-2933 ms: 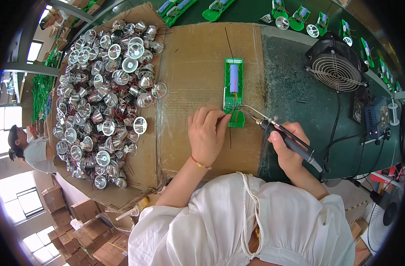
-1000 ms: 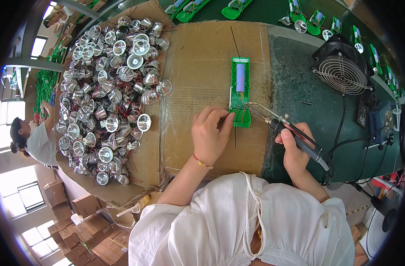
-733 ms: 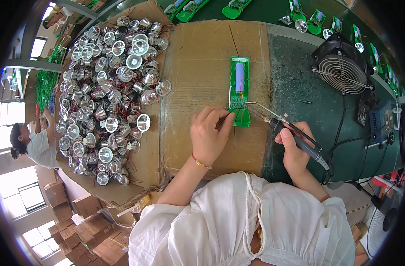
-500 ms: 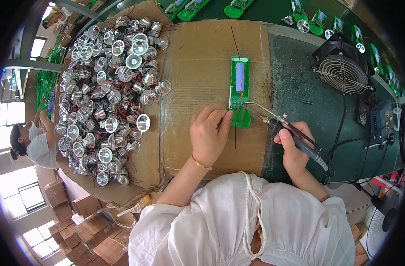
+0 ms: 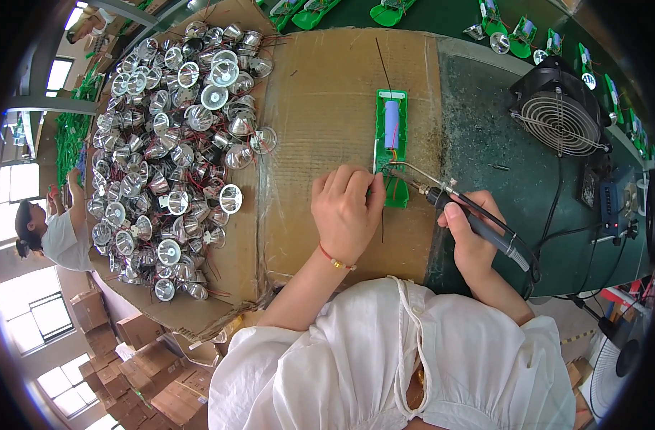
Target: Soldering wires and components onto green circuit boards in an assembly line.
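A narrow green plastic housing (image 5: 401, 115) lies on the cardboard, with a purple cylindrical battery (image 5: 391, 123) in its upper half and thin red and black wires. My left hand (image 5: 347, 208) is closed at the housing's lower left edge, thumb and fingers pinched together; what they grip is hidden. My right hand (image 5: 476, 233) is wrapped round a soldering iron (image 5: 478, 226) with a thin curved metal tube fixed along it. The iron's tip and the tube's end meet at the small circuit board (image 5: 386, 166) below the battery. Whether the tip touches it is too small to tell.
A large heap of silver reflector cups (image 5: 173, 158) with red wires covers the cardboard at left. On the right stand a black fan (image 5: 556, 115) and a blue control box (image 5: 617, 208) with cables. Several green housings (image 5: 392, 11) line the far edge. Another person (image 5: 59, 233) sits at far left.
The soldering iron's tip has moved left and up, from beside the housing to over its circuit board. My left hand has shifted slightly and its fingers have bunched closer at the housing's edge.
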The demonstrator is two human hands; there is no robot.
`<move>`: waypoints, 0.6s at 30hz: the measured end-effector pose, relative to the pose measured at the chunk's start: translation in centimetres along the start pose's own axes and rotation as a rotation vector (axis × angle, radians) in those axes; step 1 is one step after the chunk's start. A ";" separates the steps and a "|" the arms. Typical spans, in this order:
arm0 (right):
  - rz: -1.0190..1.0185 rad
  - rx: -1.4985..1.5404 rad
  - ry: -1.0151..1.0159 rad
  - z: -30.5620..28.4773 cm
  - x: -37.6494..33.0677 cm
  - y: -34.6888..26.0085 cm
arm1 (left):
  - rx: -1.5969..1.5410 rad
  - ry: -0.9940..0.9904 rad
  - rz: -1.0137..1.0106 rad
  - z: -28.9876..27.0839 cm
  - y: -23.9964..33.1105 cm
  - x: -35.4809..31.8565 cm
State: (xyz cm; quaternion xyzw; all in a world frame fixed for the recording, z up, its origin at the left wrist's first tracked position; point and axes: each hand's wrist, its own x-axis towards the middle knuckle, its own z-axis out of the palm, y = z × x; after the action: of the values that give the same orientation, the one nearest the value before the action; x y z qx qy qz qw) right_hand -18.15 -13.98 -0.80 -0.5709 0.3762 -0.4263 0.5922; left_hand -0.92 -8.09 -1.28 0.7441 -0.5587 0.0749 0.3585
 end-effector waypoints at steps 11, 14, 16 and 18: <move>0.023 -0.007 0.005 0.0 -0.5 -0.3 | 0.027 0.021 0.023 -0.1 0.3 0.2; 0.021 0.079 0.017 -0.5 -0.7 -0.1 | 0.031 0.025 0.025 0.0 0.1 0.1; 0.023 0.066 0.023 -0.5 -0.7 -0.4 | 0.027 0.026 0.043 0.1 0.0 0.1; 0.025 0.055 0.026 -0.7 -0.6 -0.5 | 0.020 0.021 0.033 0.1 0.0 0.0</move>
State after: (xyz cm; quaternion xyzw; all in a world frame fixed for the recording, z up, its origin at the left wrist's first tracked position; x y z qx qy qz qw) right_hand -19.02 -13.62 -0.32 -0.5441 0.3788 -0.4366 0.6082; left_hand -0.93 -8.15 -1.37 0.7375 -0.5664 0.0941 0.3556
